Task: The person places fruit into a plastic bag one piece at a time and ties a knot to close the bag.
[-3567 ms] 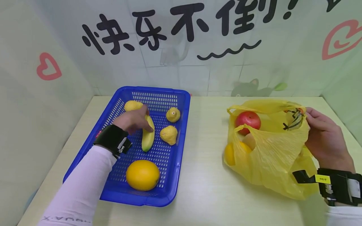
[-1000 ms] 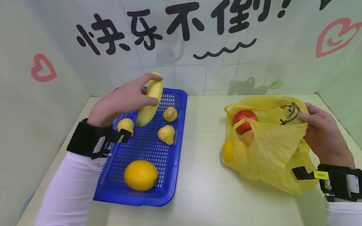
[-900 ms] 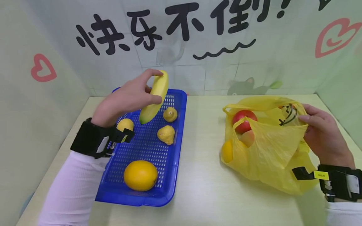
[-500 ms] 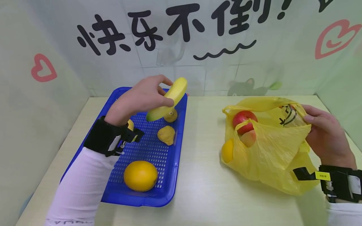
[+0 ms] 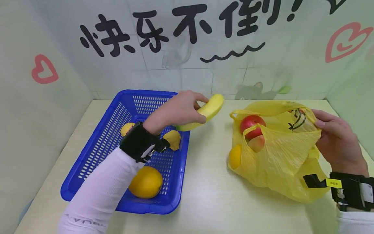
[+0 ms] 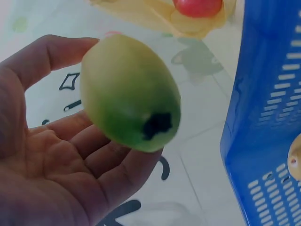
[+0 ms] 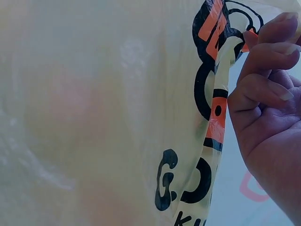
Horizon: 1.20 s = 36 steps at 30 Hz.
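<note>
Gripping a curved yellow banana with a green tip between thumb and fingers, the left hand hung over the right rim of the blue slotted plastic basket. Well right of the basket: a translucent yellow plastic bag, its edge pinched by the right hand. Progress, as I judged it: partway. Done: one round red fruit, one peach-toned fruit and one orange-yellow fruit, all in the bag. Left: the banana, plus at least three in the basket, namely a large yellow oval fruit, a knobbly yellow fruit and a small yellow fruit half hidden by the black wristband. Writing: black Chinese lettering on the wall behind the basket, reading 快乐不倒!; black-and-orange print on the bag, a "K" legible; white sleeve lettering and a yellow label, both unreadable. Brand: none discernible.
</note>
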{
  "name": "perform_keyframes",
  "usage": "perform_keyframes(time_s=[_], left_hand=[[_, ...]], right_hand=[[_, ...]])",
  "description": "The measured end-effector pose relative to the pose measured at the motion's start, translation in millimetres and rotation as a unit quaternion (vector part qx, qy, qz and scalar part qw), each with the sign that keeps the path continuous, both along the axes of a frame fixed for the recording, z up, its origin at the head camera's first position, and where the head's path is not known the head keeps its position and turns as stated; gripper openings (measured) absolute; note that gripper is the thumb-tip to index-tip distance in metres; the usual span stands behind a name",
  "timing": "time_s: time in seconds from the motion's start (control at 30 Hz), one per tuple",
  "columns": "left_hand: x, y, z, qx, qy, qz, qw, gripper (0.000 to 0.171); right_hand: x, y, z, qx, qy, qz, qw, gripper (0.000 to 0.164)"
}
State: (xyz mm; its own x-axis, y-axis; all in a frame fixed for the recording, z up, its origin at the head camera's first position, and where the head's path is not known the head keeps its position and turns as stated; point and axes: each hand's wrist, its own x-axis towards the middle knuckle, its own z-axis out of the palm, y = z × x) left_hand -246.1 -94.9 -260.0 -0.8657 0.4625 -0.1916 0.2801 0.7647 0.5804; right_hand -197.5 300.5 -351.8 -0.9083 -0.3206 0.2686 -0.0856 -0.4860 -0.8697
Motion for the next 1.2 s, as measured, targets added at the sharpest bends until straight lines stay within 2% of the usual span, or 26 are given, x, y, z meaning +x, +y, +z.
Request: perform_keyframes(time_s=[0.23,0.4,0.5,0.63,0.97,1.13,1.2], left_hand=[[-2.3,27,-14.3,0.003,0.021,-0.036,0.9991,0.060],[-10.7,49,-22.6,0.025,0.034,-0.104,0.9937,0.055],[-14.5,61,-23.5,0.036,0.019,-0.146,0.9884,0.053],[-17.2,75,-24.9,0.033,0.006,-0.181,0.9829,0.051],[-18.8,114,-41.2,0.021,0.009,-0.232,0.9725,0.044],[-18.3,126,-41.9,0.013,-0.005,-0.238,0.9711,0.042],[-17.8,126,-40.7,0.010,-0.009,-0.243,0.9699,0.041]], right_hand=[[-1.1,1,-2.0,-0.022,-0.006,0.010,1.000,0.055],[-0.6,1,-2.7,-0.022,-0.007,0.011,1.000,0.055],[-0.1,-1,-2.6,-0.011,-0.005,0.002,1.000,0.054],[-0.2,0,-3.1,-0.003,-0.004,0.003,1.000,0.053],[0.7,0,-2.0,0.018,-0.004,-0.012,1.000,0.053],[0.4,-2,-0.9,0.027,-0.001,-0.017,0.999,0.053],[-0.4,-2,-0.6,0.012,-0.003,-0.004,1.000,0.052]])
